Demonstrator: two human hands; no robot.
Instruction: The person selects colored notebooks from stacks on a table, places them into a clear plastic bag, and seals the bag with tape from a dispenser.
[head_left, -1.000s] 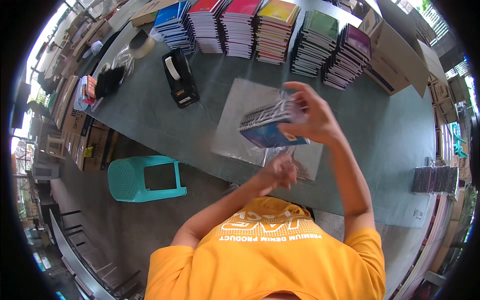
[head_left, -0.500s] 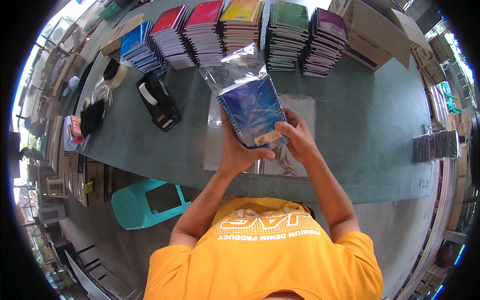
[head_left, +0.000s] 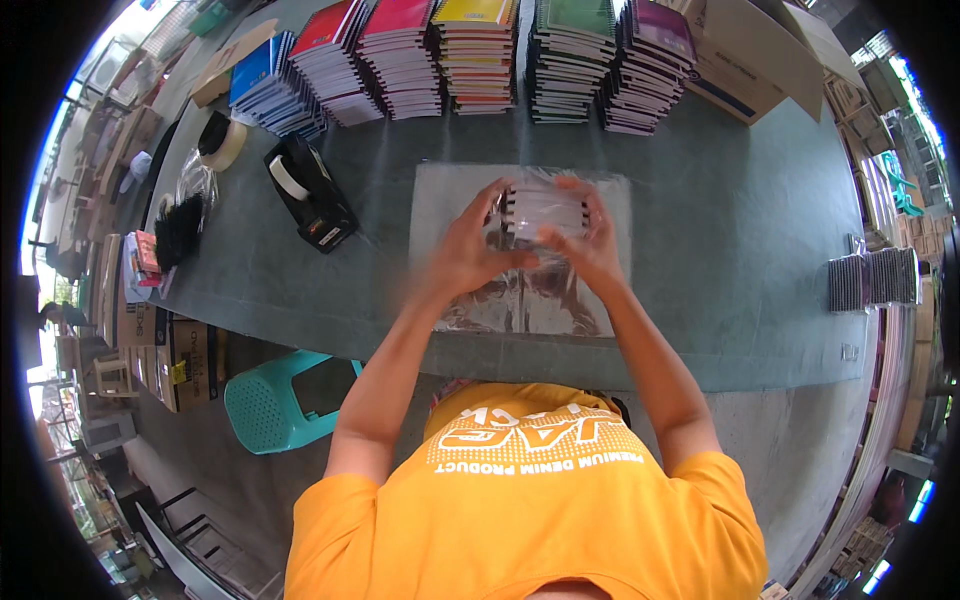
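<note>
A bundle of spiral notebooks (head_left: pixel 545 212) in clear plastic stands on edge, its white page edges and dark coils turned up toward me. My right hand (head_left: pixel 590 238) grips its right side, fingers at the far corner and thumb across the near face. On the other side, my left hand (head_left: pixel 468 250) curls round the left edge, with its thumb stretched along the near side; this hand is slightly blurred. Beneath the bundle lie flat clear plastic bags (head_left: pixel 465 316) on the green table (head_left: pixel 740 260).
Notebook stacks line the far side: blue (head_left: pixel 275 90), red (head_left: pixel 335 65), pink (head_left: pixel 400 65), yellow (head_left: pixel 478 60), green (head_left: pixel 572 65) and purple (head_left: pixel 650 65). A black tape dispenser (head_left: pixel 310 195) sits left. An open carton (head_left: pixel 750 65) stands far right, a teal stool (head_left: pixel 265 405) below left.
The bundle has tipped from showing its blue cover to showing its page edges. It has come down over the plastic bags, and the bag's loose open end no longer stands up.
</note>
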